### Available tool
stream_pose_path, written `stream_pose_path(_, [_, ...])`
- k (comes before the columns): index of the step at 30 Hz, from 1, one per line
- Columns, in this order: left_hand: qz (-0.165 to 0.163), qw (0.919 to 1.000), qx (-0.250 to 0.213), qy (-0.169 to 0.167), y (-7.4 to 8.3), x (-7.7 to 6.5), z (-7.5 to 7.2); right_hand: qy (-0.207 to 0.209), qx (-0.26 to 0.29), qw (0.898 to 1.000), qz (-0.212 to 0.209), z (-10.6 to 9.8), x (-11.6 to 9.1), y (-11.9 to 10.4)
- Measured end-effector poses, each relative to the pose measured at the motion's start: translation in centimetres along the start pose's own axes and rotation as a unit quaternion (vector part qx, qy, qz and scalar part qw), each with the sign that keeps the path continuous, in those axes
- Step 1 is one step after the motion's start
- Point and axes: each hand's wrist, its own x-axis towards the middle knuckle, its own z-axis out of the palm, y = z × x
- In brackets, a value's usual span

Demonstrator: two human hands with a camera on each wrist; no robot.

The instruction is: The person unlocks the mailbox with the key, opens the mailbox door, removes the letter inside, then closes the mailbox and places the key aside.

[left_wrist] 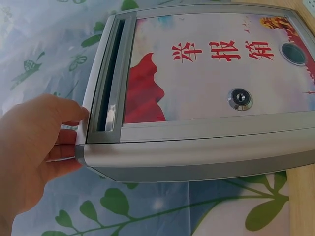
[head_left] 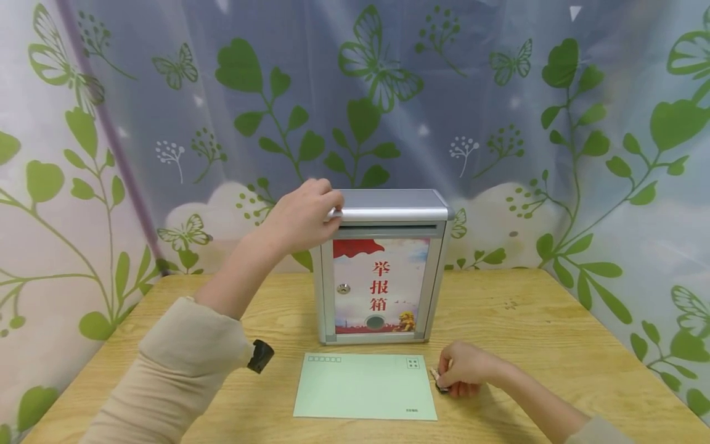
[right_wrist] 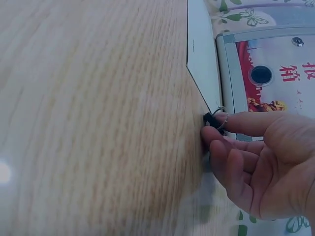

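A silver metal suggestion box (head_left: 407, 265) with a red-lettered front panel stands upright on the table. My left hand (head_left: 305, 213) grips its top left corner, thumb and fingers bent over the edge. In the left wrist view the keyhole of the round lock (left_wrist: 240, 99) faces outward, and the door looks closed. Beside the right edge of a pale green envelope (head_left: 363, 388), my right hand (head_left: 466, 371) pinches a small key with a black head (right_wrist: 211, 119) on a metal ring (right_wrist: 224, 121). Most of the key is hidden by the fingers, low at the tabletop.
The envelope lies flat in front of the box. Under everything is a wooden table (head_left: 516, 314), and a curtain (head_left: 471, 111) printed with leaves and butterflies hangs close behind it. A black strap end (head_left: 260, 356) sticks out from the left sleeve.
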Motion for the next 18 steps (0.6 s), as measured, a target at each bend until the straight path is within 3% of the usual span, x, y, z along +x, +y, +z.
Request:
stream_pose_path(7, [0.014, 0.9997, 0.003, 0.021, -0.1, 0.0, 0.2, 0.001, -0.017, 1.0, -0.019, -0.1, 0.1, 0.2])
stream_pose_path(13, [0.044, 0.9932, 0.0, 0.108, -0.7, -0.5, 0.9, 0.027, -0.04, 0.998, -0.034, -0.9, 0.3, 0.6])
stream_pose_path(18, [0.0, 0.9858, -0.028, 0.166, -1.9, -1.4, 1.3, 0.086, -0.06, 0.993, -0.056, -2.0, 0.4, 0.5])
